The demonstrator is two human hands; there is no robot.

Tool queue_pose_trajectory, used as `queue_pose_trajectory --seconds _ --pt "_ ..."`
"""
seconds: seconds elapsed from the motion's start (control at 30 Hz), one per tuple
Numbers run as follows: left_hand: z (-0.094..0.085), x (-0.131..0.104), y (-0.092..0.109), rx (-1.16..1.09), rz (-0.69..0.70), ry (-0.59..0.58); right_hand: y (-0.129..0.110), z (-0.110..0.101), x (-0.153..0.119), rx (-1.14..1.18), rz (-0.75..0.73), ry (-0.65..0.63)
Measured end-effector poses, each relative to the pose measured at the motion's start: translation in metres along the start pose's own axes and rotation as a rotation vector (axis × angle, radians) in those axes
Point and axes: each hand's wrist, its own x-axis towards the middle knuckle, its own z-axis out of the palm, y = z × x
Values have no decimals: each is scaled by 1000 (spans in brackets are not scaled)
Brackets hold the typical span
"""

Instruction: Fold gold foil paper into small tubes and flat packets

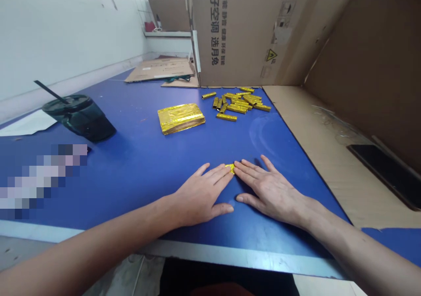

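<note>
The person's left hand and right hand lie flattened, gripping nothing; their fingertips cover both ends of a small shiny gold-foil piece on the blue tabletop, apparently steadying it. Beyond, a rectangular gold-foil stack and heaped gold-foil strips sit apart, probably leaving working room.

You are showing bare forearms; your left hand and right hand are likewise showing bare, with slender fingers. Below, you are wearing near-black cloth; a dull reddish patch is showing at bottom centre, material unclear.
</note>
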Motion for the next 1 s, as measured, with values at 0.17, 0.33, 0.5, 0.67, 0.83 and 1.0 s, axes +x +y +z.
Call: queue_pose_trajectory --seconds 0.17,0.33,0.5,0.67,0.83,1.0 --pt "-1 3 2 14 -2 -28 1 4 1 -15 -13 0" --pt "-1 7 3 15 12 -62 -3 5 1 -18 -9 -10" --pt "-1 7 2 3 4 -59 -4 0 -1 -7 15 5" --pt "0 6 1 -2 6 -56 0 -5 -4 -34 79 22" --pt "0 5 1 -20 0 -74 9 -2 -2 -49 109 75" --pt "0 5 -1 -36 -4 -70 20 6 2 -17 114 138"
